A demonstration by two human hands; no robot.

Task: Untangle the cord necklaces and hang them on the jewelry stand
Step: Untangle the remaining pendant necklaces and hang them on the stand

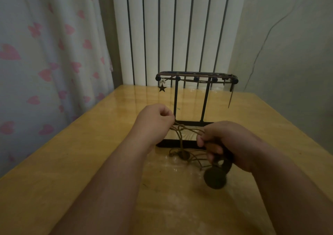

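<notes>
You have a yellow wooden table (90,162) in front of you, its glossy top catching pale reflections. The black jewelry stand (175,99) stands upright on it, its flat rectangular base resting on the wood around the middle of the top. At the near edge of that base, strands of the cord necklaces (180,128) trail down onto the surface, where a small dark oval pendant (184,155) lies. A larger round dark pendant (215,178) sits to your right, too blurred to tell whether it touches the table.
</notes>
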